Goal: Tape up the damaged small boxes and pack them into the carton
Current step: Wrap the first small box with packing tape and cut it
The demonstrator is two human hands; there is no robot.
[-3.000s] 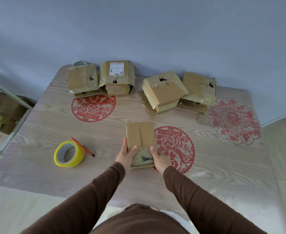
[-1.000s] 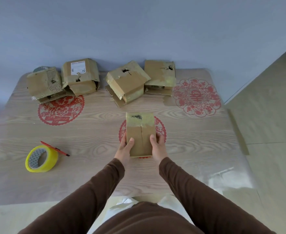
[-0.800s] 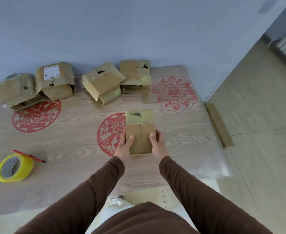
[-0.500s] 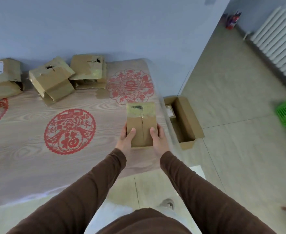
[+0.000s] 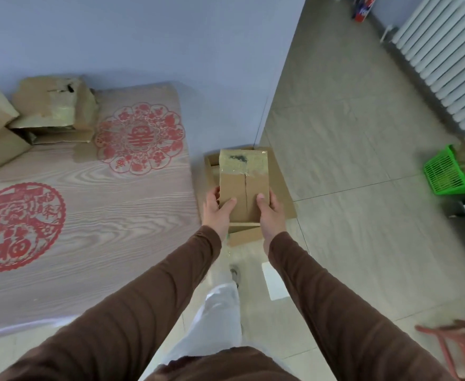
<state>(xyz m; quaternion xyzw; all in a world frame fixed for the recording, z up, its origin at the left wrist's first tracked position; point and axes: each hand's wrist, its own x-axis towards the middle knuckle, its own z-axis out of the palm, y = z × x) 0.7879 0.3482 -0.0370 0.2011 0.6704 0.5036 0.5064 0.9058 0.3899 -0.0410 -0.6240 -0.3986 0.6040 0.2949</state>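
Note:
I hold a small brown box (image 5: 243, 185) in the air, its torn far end covered with clear tape. My left hand (image 5: 217, 210) grips its left side, thumb on top. My right hand (image 5: 270, 211) grips its right side the same way. The box hangs over an open carton (image 5: 282, 185) that stands on the floor beside the table's right end; the box hides most of the carton. More damaged small boxes (image 5: 54, 108) lie at the back of the table (image 5: 93, 215) against the wall.
Red paper-cut decorations (image 5: 140, 138) lie on the wooden tabletop. A green plastic basket (image 5: 445, 174) stands on the tiled floor at right, below a white radiator (image 5: 445, 50). A reddish chair part (image 5: 456, 339) shows at the bottom right corner.
I have lifted the taped box off the table and carried it right, past the table's edge, to above the floor carton. The view swung right; the tape roll and pen left the frame.

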